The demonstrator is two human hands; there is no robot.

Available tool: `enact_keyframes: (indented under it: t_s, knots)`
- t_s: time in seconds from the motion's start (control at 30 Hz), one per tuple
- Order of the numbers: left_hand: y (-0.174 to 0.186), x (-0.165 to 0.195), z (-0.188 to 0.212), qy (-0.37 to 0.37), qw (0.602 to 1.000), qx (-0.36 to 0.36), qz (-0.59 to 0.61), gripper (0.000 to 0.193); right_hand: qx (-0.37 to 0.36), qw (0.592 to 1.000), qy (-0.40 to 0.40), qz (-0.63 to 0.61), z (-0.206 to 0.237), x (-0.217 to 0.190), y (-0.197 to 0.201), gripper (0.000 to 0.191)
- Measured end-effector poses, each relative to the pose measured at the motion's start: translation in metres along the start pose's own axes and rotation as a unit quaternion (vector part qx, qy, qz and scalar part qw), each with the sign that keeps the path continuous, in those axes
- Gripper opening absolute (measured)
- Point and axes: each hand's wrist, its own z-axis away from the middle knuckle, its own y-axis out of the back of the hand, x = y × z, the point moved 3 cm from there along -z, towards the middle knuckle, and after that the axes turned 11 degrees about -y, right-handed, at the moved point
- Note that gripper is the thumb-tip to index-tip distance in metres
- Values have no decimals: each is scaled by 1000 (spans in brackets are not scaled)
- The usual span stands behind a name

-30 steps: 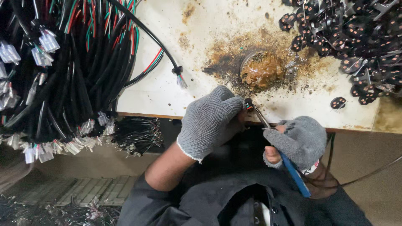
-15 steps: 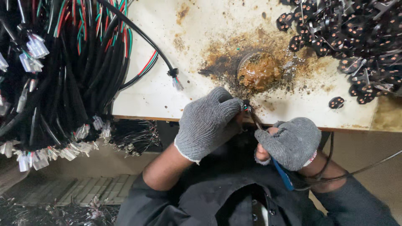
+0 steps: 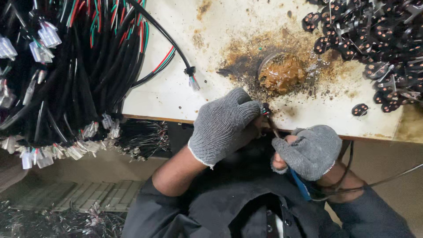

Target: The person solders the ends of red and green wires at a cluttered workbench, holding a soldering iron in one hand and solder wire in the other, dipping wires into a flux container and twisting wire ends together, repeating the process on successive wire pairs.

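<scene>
My left hand (image 3: pixel 222 125), in a grey knit glove, is closed around the end of a cable whose red and coloured wire tips (image 3: pixel 265 110) stick out at the table's front edge. My right hand (image 3: pixel 308 150), also in a grey glove, grips a soldering iron (image 3: pixel 302 185) with a blue handle. Its thin metal tip (image 3: pixel 274 128) points up at the wire tips, touching or nearly touching them. Just beyond them stands a small round tin of brown flux paste (image 3: pixel 282 75) in a dark stained patch.
A thick bundle of black cables with coloured wires and white plug connectors (image 3: pixel 66 79) hangs over the left of the white table (image 3: pixel 185 97). One loose cable end (image 3: pixel 192 81) lies near the centre. A heap of small black round parts with copper pins (image 3: pixel 379 39) fills the far right.
Both hands have shifted slightly. The right hand has turned the iron so its tip now points up at the wire ends held by the left hand.
</scene>
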Motion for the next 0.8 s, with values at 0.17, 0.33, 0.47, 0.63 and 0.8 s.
enact_keyframes:
  t_s: [0.17, 0.33, 0.47, 0.63, 0.8]
  knots:
    - [-2, -1, -1, 11, 1000, 0, -20, 15, 26, 1000, -8, 8, 1, 1, -3, 26]
    - [-3, 0, 3, -18, 999, 20, -22, 19, 62, 998, -19, 3, 3, 0, 0, 25]
    - [-6, -3, 3, -18, 999, 9, -31, 20, 58, 998, -17, 0, 3, 0, 1, 25]
    - [-3, -5, 1, -23, 999, 26, -6, 17, 88, 996, -22, -6, 1, 0, -1, 25]
    - [-1, -4, 2, -14, 1000, 23, -6, 19, 198, 974, -70, -90, 1, -10, 13, 26]
